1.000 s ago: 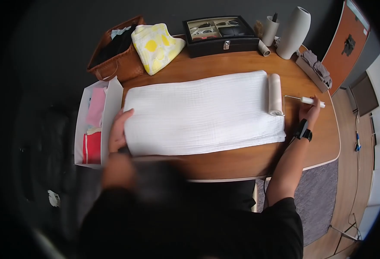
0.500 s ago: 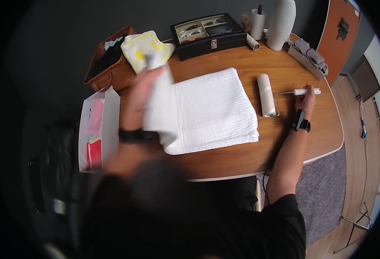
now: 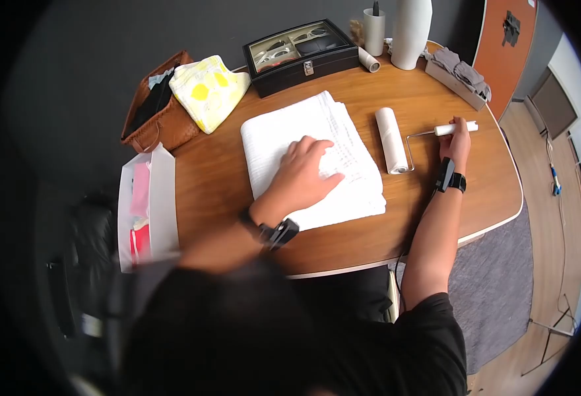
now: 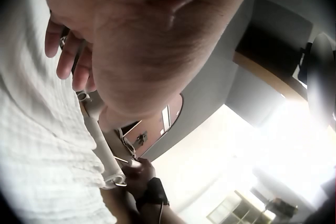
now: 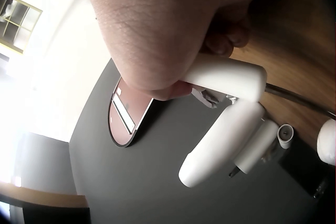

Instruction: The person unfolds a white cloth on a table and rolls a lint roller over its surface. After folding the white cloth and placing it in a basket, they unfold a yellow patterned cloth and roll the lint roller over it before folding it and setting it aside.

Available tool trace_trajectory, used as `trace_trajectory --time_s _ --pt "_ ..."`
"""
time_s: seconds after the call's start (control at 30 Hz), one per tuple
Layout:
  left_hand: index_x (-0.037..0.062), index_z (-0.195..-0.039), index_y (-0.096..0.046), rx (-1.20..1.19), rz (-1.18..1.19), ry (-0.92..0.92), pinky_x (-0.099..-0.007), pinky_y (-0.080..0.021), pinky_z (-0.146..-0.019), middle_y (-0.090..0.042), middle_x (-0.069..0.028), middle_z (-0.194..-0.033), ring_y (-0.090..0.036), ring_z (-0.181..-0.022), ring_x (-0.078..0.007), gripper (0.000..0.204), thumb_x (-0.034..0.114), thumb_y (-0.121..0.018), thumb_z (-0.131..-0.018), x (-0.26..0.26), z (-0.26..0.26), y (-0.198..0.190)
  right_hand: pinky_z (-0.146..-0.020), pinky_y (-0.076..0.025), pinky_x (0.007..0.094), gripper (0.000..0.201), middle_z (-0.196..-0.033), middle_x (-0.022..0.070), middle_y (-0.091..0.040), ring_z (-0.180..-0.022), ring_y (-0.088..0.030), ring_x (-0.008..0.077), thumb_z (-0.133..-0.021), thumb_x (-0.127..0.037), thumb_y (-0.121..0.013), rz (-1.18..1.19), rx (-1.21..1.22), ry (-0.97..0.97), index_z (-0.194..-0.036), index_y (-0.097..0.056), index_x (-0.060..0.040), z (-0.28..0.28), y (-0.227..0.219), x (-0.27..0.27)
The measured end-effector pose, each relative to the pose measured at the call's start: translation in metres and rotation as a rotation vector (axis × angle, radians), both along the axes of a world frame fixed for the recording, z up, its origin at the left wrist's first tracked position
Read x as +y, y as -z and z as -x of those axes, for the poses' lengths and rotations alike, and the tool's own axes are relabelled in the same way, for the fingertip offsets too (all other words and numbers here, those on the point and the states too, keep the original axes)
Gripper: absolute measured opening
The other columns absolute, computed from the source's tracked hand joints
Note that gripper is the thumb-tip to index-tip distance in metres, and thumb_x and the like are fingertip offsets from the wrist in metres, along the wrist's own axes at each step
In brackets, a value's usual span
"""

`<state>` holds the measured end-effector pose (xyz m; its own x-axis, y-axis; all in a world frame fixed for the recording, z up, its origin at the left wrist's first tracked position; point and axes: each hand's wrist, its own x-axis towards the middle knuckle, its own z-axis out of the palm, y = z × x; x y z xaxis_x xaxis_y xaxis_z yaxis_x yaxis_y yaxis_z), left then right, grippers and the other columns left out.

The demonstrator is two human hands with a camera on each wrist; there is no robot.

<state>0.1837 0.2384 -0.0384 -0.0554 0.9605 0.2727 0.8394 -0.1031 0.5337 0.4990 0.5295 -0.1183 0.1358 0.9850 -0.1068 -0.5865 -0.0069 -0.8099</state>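
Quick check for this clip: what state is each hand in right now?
Left hand: open, holding nothing, over the folded white cloth.
Right hand: closed around the lint roller's white handle.

A person wears a black short-sleeved top (image 3: 369,343), its right sleeve (image 3: 430,320) ending near the elbow in soft folds and its left sleeve (image 3: 171,287) blurred. Strapped around the right wrist are a slim, boxy black device (image 3: 445,175) and a black band (image 3: 458,183), with a thin dark cable (image 3: 422,221) trailing along the forearm. A black strap (image 3: 251,221) circles the left wrist, bearing a chunky black unit (image 3: 281,233). Dark cloth (image 3: 346,290) covers the lap.
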Motion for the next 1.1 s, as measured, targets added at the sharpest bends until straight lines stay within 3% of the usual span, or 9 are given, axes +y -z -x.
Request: trace_trajectory --time_s 0.13,0.23,0.47,0.57,0.67,0.77,0.9,0.93,1.1 --pt "0.0057 -0.142 -0.060 0.087 0.050 0.025 -0.0502 -0.044 -0.108 -0.055 -0.0141 -0.135 -0.050 -0.128 -0.0386 0.073 0.038 -0.089 -0.083 -0.020 -0.002 0.007 -0.052 -0.041 0.0276 0.016 -0.081 0.0012 -0.056 -0.059 -0.050 0.0111 -0.100 -0.020 -0.069 0.000 -0.017 -0.007 -0.095 -0.061 -0.0078 0.001 0.002 0.001" --pt "0.0077 -0.142 -0.061 0.243 0.049 -0.011 -0.0473 -0.045 -0.105 -0.055 -0.0135 -0.133 -0.051 -0.125 -0.0349 0.077 0.041 -0.092 -0.080 -0.016 -0.022 0.012 -0.050 -0.041 0.0268 0.017 -0.081 0.0014 -0.058 -0.058 -0.051 0.0112 -0.100 -0.021 -0.070 0.027 -0.051 -0.014 -0.094 -0.062 -0.0079 -0.001 0.003 0.004" --pt "0.0056 -0.121 -0.068 0.266 -0.170 0.031 -0.0450 -0.053 -0.089 -0.064 -0.0111 -0.112 -0.062 -0.104 -0.0335 0.030 0.014 -0.075 -0.093 0.011 -0.015 0.037 -0.051 -0.042 0.0275 0.016 -0.083 0.0025 -0.060 -0.059 -0.052 0.0113 -0.099 -0.020 -0.071 0.019 -0.047 -0.035 -0.095 -0.063 -0.0074 -0.002 0.008 0.007" --pt "0.0032 -0.119 -0.069 0.108 -0.338 -0.008 -0.0450 -0.054 -0.086 -0.064 -0.0135 -0.108 -0.063 -0.100 -0.0356 0.027 0.009 -0.072 -0.092 0.008 -0.025 0.021 -0.047 -0.037 0.0260 0.026 -0.070 0.0013 -0.053 -0.054 -0.045 0.0101 -0.096 -0.029 -0.073 -0.020 -0.047 0.026 -0.087 -0.064 -0.0064 0.005 0.008 0.006" --pt "0.0028 -0.120 -0.069 0.068 -0.359 0.037 -0.0463 -0.054 -0.089 -0.063 -0.0135 -0.109 -0.062 -0.102 -0.0361 0.029 0.010 -0.072 -0.092 -0.007 -0.042 -0.002 -0.048 -0.037 0.0259 0.026 -0.071 0.0016 -0.054 -0.054 -0.046 0.0105 -0.095 -0.030 -0.073 -0.009 -0.057 0.033 -0.088 -0.064 -0.0061 0.007 0.003 0.003" --pt "0.0041 -0.120 -0.069 0.095 -0.189 0.193 -0.0465 -0.052 -0.091 -0.063 -0.0118 -0.112 -0.061 -0.104 -0.0348 0.028 0.011 -0.073 -0.092 -0.014 -0.049 0.018 -0.048 -0.037 0.0259 0.026 -0.071 0.0018 -0.054 -0.054 -0.046 0.0107 -0.095 -0.029 -0.073 0.002 -0.050 0.030 -0.088 -0.064 -0.0058 0.006 0.003 0.003" --pt "0.0062 -0.129 -0.064 0.262 -0.120 0.150 -0.0430 -0.047 -0.095 -0.057 -0.0087 -0.124 -0.056 -0.114 -0.0297 0.046 0.021 -0.082 -0.088 -0.019 -0.064 0.027 -0.048 -0.037 0.0257 0.025 -0.071 0.0019 -0.055 -0.055 -0.047 0.0106 -0.095 -0.028 -0.074 0.019 -0.057 0.035 -0.088 -0.064 -0.0058 0.007 -0.004 0.000" --pt "0.0052 -0.135 -0.061 0.274 -0.070 0.146 -0.0444 -0.045 -0.098 -0.055 -0.0116 -0.133 -0.054 -0.120 -0.0314 0.058 0.026 -0.085 -0.086 -0.018 -0.065 0.030 -0.048 -0.037 0.0255 0.024 -0.072 0.0020 -0.055 -0.055 -0.047 0.0106 -0.095 -0.027 -0.074 0.011 -0.062 0.043 -0.088 -0.064 -0.0058 0.008 -0.003 -0.002" --pt "0.0041 -0.141 -0.059 0.346 -0.140 0.093 -0.0489 -0.043 -0.104 -0.051 -0.0178 -0.148 -0.050 -0.135 -0.0373 0.065 0.035 -0.082 -0.089 -0.015 -0.066 0.032 -0.048 -0.038 0.0252 0.022 -0.078 0.0025 -0.059 -0.058 -0.049 0.0100 -0.095 -0.026 -0.074 0.008 -0.046 0.014 -0.092 -0.066 -0.0060 0.005 0.007 0.009"
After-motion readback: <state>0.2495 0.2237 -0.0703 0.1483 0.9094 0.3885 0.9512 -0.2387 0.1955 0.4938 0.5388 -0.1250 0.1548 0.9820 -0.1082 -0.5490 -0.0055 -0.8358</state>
